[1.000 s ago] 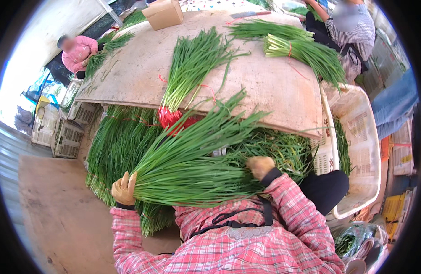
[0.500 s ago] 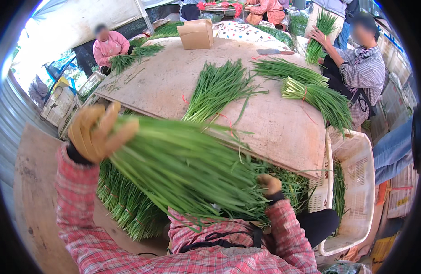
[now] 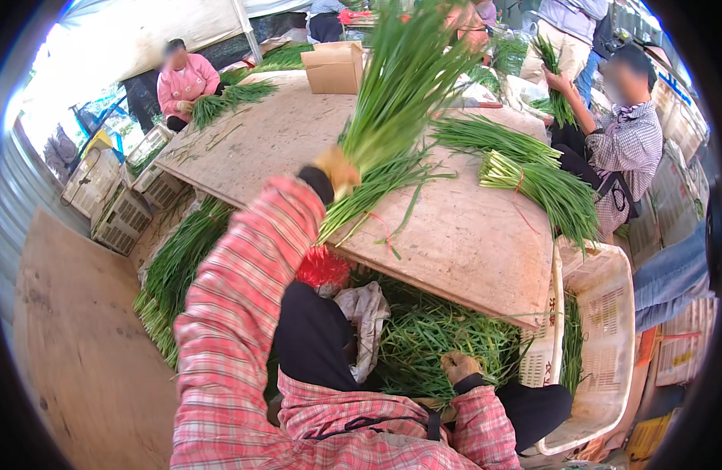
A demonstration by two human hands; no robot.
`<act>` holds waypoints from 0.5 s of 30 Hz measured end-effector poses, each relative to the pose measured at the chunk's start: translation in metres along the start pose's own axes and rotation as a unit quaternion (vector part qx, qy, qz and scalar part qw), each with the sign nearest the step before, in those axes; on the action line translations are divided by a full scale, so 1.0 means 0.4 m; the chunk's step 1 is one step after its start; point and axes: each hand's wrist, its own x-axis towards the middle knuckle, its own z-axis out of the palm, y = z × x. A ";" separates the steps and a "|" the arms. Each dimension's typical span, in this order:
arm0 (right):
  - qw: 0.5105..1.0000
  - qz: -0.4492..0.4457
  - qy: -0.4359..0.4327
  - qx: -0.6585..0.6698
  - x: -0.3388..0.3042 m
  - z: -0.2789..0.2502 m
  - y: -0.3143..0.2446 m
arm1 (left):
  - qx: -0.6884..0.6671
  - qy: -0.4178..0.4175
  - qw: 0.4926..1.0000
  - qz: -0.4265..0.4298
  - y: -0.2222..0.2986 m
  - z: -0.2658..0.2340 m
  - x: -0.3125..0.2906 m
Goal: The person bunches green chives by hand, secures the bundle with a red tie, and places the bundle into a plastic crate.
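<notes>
My left hand (image 3: 337,171), in a tan glove, grips a bunch of green chives (image 3: 404,74) by its pale stem end. The leaves fan upward over the wooden board (image 3: 251,149), blurred by motion. Beneath the held bunch, another pile of chives (image 3: 377,184) lies on the board beside thin red ties (image 3: 386,232). My right hand (image 3: 460,366), also gloved, is low by my right knee with its fingers curled, over loose chive leaves (image 3: 427,337). Whether anything is inside its fingers is hidden.
Two chive bunches (image 3: 545,184) lie at the board's right. A white plastic crate (image 3: 604,352) stands right of my knee. More chives (image 3: 173,274) are stacked at my left. A cardboard box (image 3: 332,69) sits at the far edge. People work at the left and right.
My left hand has swung the chives from the left above my lap to over the board, leaves now upward. My right hand has come away from the leaf ends and dropped lower.
</notes>
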 end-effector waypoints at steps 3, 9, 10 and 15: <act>0.999 -0.023 0.013 -0.023 -0.012 -0.004 -0.014 | 0.088 -0.136 0.987 0.003 -0.101 0.255 -0.052; 0.997 0.060 -0.040 0.028 0.008 -0.003 -0.004 | -0.693 -0.182 0.628 -0.302 -0.125 0.323 -0.103; 0.997 0.051 -0.044 0.033 0.012 0.003 -0.006 | -0.701 -0.173 0.607 -0.331 -0.130 0.325 -0.110; 0.997 0.004 -0.054 0.053 0.038 0.012 -0.036 | -0.427 -0.080 0.874 -0.218 -0.189 0.321 -0.142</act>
